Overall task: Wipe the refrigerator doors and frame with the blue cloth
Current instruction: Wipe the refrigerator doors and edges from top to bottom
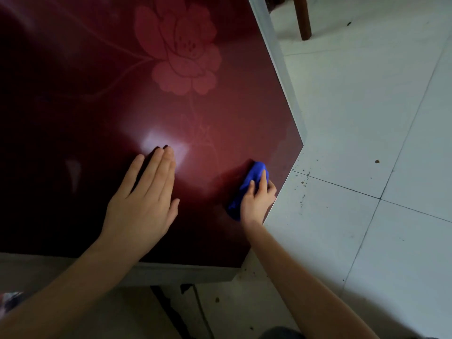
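A dark red glossy refrigerator door point(102, 99) with a pale flower print fills the left and middle of the head view. My left hand point(144, 199) lies flat against it with straight fingers, below a bright reflection. My right hand point(258, 199) grips a bunched blue cloth point(252, 178) and presses it on the door close to its right edge. A pale grey frame strip point(283, 69) runs along that edge, and another frame band point(186, 272) borders the door's near end.
White floor tiles point(367, 118) with dark specks spread to the right. A brown wooden furniture leg point(303, 18) stands at the top. A dark cable point(171, 311) lies on the floor near the bottom middle.
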